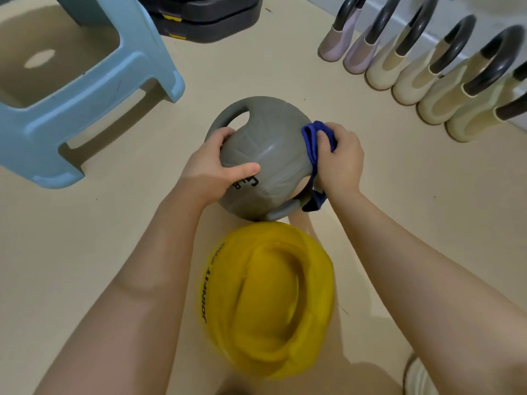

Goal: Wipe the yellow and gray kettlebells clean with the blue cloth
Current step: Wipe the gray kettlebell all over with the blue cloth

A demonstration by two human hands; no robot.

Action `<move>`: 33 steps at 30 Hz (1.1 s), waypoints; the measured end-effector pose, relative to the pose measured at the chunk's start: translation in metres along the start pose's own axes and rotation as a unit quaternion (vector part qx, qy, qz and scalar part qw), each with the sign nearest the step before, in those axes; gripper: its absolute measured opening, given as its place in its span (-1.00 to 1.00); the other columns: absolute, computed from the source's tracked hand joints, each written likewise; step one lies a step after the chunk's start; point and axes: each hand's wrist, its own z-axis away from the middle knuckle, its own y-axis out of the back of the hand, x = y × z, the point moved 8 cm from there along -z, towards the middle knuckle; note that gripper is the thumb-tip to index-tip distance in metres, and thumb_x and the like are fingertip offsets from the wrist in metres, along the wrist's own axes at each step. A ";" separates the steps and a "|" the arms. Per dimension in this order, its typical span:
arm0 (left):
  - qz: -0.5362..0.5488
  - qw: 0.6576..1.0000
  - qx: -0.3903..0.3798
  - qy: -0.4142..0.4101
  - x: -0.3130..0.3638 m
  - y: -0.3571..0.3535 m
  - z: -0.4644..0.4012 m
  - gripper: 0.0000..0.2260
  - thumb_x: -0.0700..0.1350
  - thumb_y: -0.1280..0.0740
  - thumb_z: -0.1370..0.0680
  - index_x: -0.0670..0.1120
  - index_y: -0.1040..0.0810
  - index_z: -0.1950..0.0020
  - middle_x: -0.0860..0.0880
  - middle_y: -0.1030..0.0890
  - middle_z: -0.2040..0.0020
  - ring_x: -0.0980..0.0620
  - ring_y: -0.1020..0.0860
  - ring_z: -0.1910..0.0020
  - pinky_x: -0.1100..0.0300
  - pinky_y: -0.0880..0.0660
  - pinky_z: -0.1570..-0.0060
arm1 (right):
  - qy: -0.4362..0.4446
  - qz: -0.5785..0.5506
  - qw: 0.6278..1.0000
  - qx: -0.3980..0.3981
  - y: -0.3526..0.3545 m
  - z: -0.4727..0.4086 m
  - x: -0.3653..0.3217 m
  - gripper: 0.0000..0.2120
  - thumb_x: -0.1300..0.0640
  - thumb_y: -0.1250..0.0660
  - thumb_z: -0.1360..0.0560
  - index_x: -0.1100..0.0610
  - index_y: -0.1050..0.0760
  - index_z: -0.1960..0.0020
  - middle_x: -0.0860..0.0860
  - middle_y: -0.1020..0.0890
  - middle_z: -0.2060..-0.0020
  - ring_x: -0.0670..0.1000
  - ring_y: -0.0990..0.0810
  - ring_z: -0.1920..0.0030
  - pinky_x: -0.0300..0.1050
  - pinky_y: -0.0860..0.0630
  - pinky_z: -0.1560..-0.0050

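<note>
A round gray kettlebell (271, 149) with two handles sits on the beige floor in the middle of the view. My left hand (216, 166) grips its left side, thumb across the top. My right hand (339, 158) presses a bunched blue cloth (312, 146) against its right side, and a strip of the cloth hangs down by the near handle. A yellow kettlebell (268, 297) with black lettering lies just in front of the gray one, between my forearms; it looks blurred.
A light blue plastic stool (85, 81) stands at the left. Black flat weights (205, 18) are stacked at the back. A row of cream and lilac kettlebells (422, 69) with dark handles lines the wall at the right. A shoe (419, 377) shows at the bottom right.
</note>
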 end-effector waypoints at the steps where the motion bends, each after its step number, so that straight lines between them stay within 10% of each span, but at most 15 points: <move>1: -0.005 1.000 -0.015 0.005 -0.001 0.003 0.000 -0.37 0.04 -0.48 -0.38 0.08 -0.30 -0.38 0.10 -0.46 -0.21 0.05 -0.46 -0.18 0.10 -0.44 -0.15 | 0.050 0.017 0.998 -0.015 -0.002 0.006 -0.014 -0.74 0.05 -0.19 -0.56 0.02 -0.52 -0.20 0.00 -0.51 0.01 -0.11 -0.43 0.07 -0.36 -0.29 0.15; 5: -0.118 0.991 -0.066 -0.017 0.004 0.017 -0.005 -0.33 -0.04 -0.42 -0.39 0.05 -0.23 -0.45 0.03 -0.35 -0.38 -0.04 -0.32 -0.36 -0.01 -0.36 -0.29 | 0.236 0.062 0.964 -0.108 -0.020 0.044 -0.071 -0.71 0.04 -0.23 -0.55 0.04 -0.50 -0.23 -0.05 -0.43 0.04 -0.11 -0.41 0.11 -0.32 -0.36 0.13; 10: -0.001 0.991 -0.010 0.131 -0.002 0.035 -0.003 -0.79 -0.11 -0.18 -0.53 -0.03 -0.43 -0.16 -0.01 -0.45 0.08 -0.02 -0.40 0.05 0.17 -0.33 0.24 | 0.333 0.124 0.914 -0.197 -0.035 0.063 -0.102 -0.63 -0.02 -0.14 -0.52 0.11 -0.49 -0.23 0.11 -0.51 0.07 0.03 -0.49 0.20 -0.02 -0.53 0.26; 15: -0.009 0.973 0.048 0.228 -0.006 0.031 -0.022 -0.37 0.28 0.07 -0.56 -0.15 -0.23 -0.42 -0.17 -0.40 -0.33 -0.16 -0.38 -0.27 0.04 -0.29 -0.19 | 0.447 0.128 0.855 -0.230 -0.048 0.074 -0.123 -0.69 0.07 -0.18 -0.51 0.17 -0.52 -0.16 0.15 -0.54 0.11 0.11 -0.51 0.25 -0.08 -0.48 0.33; 19: -0.054 0.962 0.141 0.229 -0.018 0.042 -0.031 -0.35 0.33 0.01 -0.52 -0.17 -0.33 -0.32 -0.17 -0.48 -0.25 -0.21 -0.42 -0.23 -0.17 -0.28 -0.29 | 0.503 0.096 0.827 -0.232 -0.057 0.067 -0.134 -0.74 0.15 -0.24 -0.48 0.19 -0.57 -0.11 0.17 -0.56 0.12 0.11 -0.50 0.28 -0.12 -0.43 0.29; 26: -0.047 0.964 0.127 0.228 -0.010 0.045 -0.039 -0.40 0.30 -0.13 -0.51 -0.13 -0.31 -0.34 -0.14 -0.45 -0.28 -0.18 -0.41 -0.26 -0.18 -0.31 -0.29 | 0.235 0.004 0.953 -0.194 -0.052 -0.013 -0.086 -0.67 0.07 -0.15 -0.47 0.02 -0.57 -0.16 -0.01 -0.46 0.13 -0.13 -0.40 0.17 -0.17 -0.37 0.24; 33: -0.041 0.982 0.078 0.170 -0.010 0.059 -0.029 -0.66 0.17 -0.17 -0.57 -0.05 -0.49 -0.15 -0.04 -0.59 -0.01 -0.05 -0.56 0.02 -0.08 -0.52 -0.05 | 0.598 0.026 0.757 -0.264 -0.053 0.057 -0.118 -0.76 0.13 -0.21 -0.48 0.13 -0.56 -0.08 0.09 -0.50 0.07 0.07 -0.46 0.23 -0.09 -0.38 0.28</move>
